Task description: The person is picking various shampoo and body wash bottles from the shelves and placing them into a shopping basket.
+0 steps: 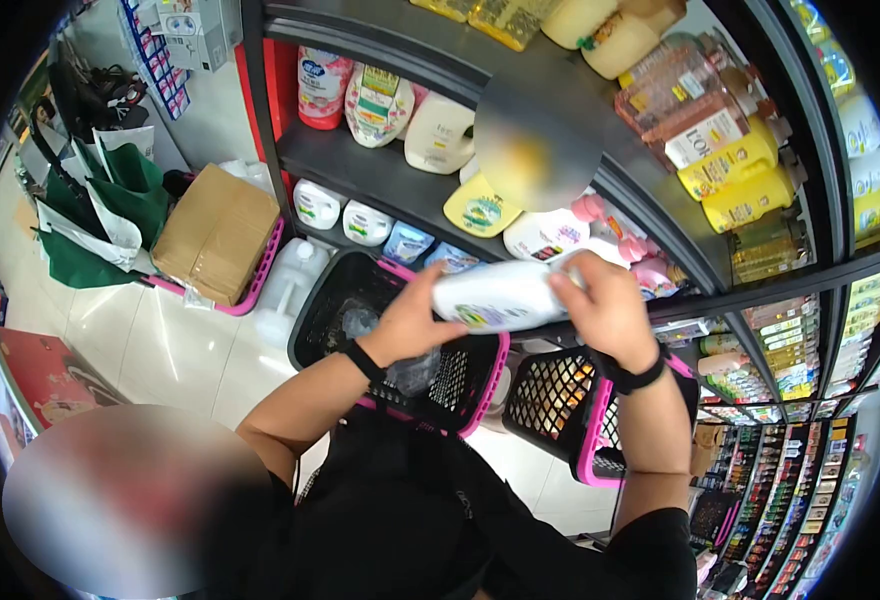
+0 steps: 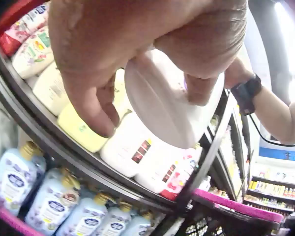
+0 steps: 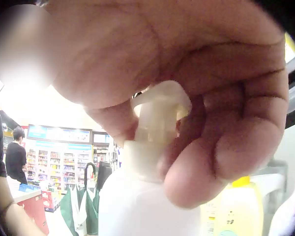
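A white pump bottle (image 1: 500, 297) with a printed label lies on its side between both hands in the head view. My left hand (image 1: 407, 325) grips its base end, thumb on the near side. At the other end, my right hand (image 1: 608, 310) holds the neck. The right wrist view shows the cream pump head (image 3: 162, 101) under the palm, with fingers curled round the collar. In the left wrist view the bottle's smooth white base (image 2: 160, 105) faces the camera, partly covered by the left hand's fingers.
A black shopping basket (image 1: 312, 305) with clear plastic inside sits below the hands, a second basket (image 1: 550, 395) to its right. The dark shelf (image 1: 345, 165) beyond carries bottles. A cardboard box (image 1: 215, 235) stands at the left. Several blue pump bottles (image 2: 54, 201) line the lower level.
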The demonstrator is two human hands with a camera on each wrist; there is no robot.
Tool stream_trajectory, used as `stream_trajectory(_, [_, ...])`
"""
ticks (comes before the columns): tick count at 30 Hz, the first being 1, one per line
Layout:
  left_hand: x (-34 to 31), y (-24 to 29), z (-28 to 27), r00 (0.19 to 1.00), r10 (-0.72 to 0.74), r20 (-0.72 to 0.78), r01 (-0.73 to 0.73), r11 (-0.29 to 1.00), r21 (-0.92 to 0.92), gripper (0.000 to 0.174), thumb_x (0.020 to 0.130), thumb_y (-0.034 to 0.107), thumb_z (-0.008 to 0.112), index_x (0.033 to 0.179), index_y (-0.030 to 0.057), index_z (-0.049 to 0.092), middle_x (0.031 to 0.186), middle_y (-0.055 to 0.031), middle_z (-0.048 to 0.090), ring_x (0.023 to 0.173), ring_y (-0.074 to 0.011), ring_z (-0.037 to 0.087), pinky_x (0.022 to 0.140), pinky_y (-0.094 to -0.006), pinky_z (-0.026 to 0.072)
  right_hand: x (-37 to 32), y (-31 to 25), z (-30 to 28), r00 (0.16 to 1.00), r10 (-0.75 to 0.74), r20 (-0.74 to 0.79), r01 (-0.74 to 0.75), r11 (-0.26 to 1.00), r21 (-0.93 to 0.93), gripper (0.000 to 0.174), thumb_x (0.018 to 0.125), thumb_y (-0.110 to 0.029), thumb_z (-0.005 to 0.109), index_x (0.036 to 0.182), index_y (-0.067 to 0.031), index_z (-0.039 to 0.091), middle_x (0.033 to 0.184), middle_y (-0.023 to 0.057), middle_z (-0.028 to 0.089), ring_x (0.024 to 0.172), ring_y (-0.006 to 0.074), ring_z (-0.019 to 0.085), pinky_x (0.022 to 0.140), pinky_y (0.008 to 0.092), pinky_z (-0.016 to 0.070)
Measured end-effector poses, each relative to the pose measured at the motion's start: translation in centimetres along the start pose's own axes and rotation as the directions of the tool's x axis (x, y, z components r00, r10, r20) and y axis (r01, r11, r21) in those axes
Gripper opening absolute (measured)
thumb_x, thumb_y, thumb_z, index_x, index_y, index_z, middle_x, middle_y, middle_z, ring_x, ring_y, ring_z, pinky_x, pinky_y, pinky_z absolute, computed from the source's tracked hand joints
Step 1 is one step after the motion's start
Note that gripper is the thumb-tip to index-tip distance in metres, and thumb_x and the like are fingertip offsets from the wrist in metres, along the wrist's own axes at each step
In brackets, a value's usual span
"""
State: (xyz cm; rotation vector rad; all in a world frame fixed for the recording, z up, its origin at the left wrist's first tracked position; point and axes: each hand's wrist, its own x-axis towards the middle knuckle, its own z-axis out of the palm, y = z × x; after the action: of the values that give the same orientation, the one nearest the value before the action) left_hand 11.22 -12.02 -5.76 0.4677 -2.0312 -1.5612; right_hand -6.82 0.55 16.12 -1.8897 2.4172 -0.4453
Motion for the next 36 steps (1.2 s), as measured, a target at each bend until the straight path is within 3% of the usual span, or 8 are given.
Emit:
stream_trajectory(5, [4.3,-3.5,-7.5,0.91,0.287,-0.298,-0.109,0.861,0.498,0.082,0.069,0.023,0.088,0.137,-0.0007,0.048,0.13,-0.024,0.057,0.122,-0.042,0.054,0.104,-0.0481,0.0435,7.9,-3.6,5.0,0.988,-0.132,-0.082,0.128,0.991,-0.048,0.032,0.09,-0.034,0.069,0.099,-0.0042,0.065,0.082,0.0198,0.07,0.076,0.0411,0.068,0.068,0.0492,0.0537])
stream_trajectory(8, [7.8,-5.7,-10.0,0.912,0.264,-0.315,-0.078,0.863,0.498,0.07,0.069,0.025,0.088,0.125,0.0017,0.054,0.121,-0.0204,0.062,0.114,-0.0404,0.058,0.098,-0.0492,0.045,11.9,-4.5,7.2,0.982,-0.152,-0.113,0.144,0.986,-0.081,0.032,0.091,-0.034,0.07,0.102,-0.0042,0.064,0.081,0.021,0.069,0.077,0.0411,0.068,0.068,0.0499,0.0528])
stream_trajectory(12, [11.0,-8.5,-11.8,0.925,0.28,-0.259,-0.103,0.837,0.537,0.068,0.069,0.023,0.089,0.125,0.0034,0.056,0.116,-0.0184,0.065,0.111,-0.0403,0.06,0.095,-0.0491,0.0464,15.7,-4.9,9.4,0.985,-0.171,-0.003,0.168,0.97,-0.176,0.034,0.094,-0.038,0.064,0.099,-0.0043,0.062,0.081,0.0211,0.07,0.078,0.0403,0.069,0.069,0.0505,0.0536])
stream_trajectory(20, [15.6,-11.3,-12.0,0.982,0.069,-0.178,0.002,0.929,0.371,0.065,0.074,0.024,0.086,0.127,0.0037,0.055,0.113,-0.0189,0.067,0.111,-0.0395,0.061,0.094,-0.0499,0.0456,21.1,-3.8,11.8,0.999,-0.022,0.03,0.027,0.981,-0.193,0.034,0.096,-0.037,0.061,0.105,-0.0036,0.064,0.085,0.0208,0.071,0.082,0.04,0.07,0.072,0.0499,0.0544])
stream_trajectory(23, [16.0,-12.0,-11.5,0.973,0.072,-0.221,0.025,0.913,0.407,0.067,0.075,0.029,0.084,0.129,0.0041,0.054,0.114,-0.0193,0.067,0.112,-0.039,0.061,0.098,-0.0492,0.0427,22.8,-1.9,13.4,0.971,-0.203,-0.128,0.165,0.953,-0.255,0.033,0.097,-0.034,0.06,0.108,-0.0034,0.066,0.093,0.0223,0.07,0.089,0.0408,0.068,0.078,0.0495,0.0534])
stream_trajectory(28, [16.5,-11.8,-10.8,0.974,0.017,-0.226,0.085,0.897,0.434,0.068,0.076,0.036,0.083,0.13,0.0052,0.054,0.115,-0.0169,0.067,0.115,-0.0355,0.059,0.102,-0.0484,0.0377,25.4,-0.1,14.2,0.994,-0.061,-0.093,0.052,0.994,-0.097,0.032,0.098,-0.029,0.053,0.109,-0.004,0.069,0.104,0.0214,0.07,0.097,0.0403,0.067,0.09,0.0494,0.0501])
stream_trajectory(32, [16.4,-11.8,-10.9,0.976,0.043,-0.213,0.062,0.885,0.461,0.068,0.076,0.036,0.082,0.13,0.0048,0.055,0.117,-0.0171,0.066,0.116,-0.0353,0.059,0.103,-0.0482,0.0372,24.5,-0.8,13.5,0.995,-0.022,-0.101,0.013,0.996,-0.09,0.028,0.095,-0.025,0.055,0.105,-0.0043,0.07,0.102,0.0206,0.071,0.094,0.0406,0.068,0.086,0.0508,0.0522])
stream_trajectory(36, [16.5,-13.4,-11.0,0.983,0.081,-0.165,0.009,0.876,0.482,0.07,0.077,0.035,0.082,0.133,0.0036,0.054,0.12,-0.0192,0.065,0.116,-0.0373,0.059,0.101,-0.0494,0.0402,24.1,0.2,14.6,0.998,-0.006,-0.055,0.004,1.0,-0.026,0.031,0.095,-0.025,0.052,0.109,-0.0041,0.071,0.115,0.0222,0.069,0.109,0.0404,0.065,0.096,0.0499,0.0492])
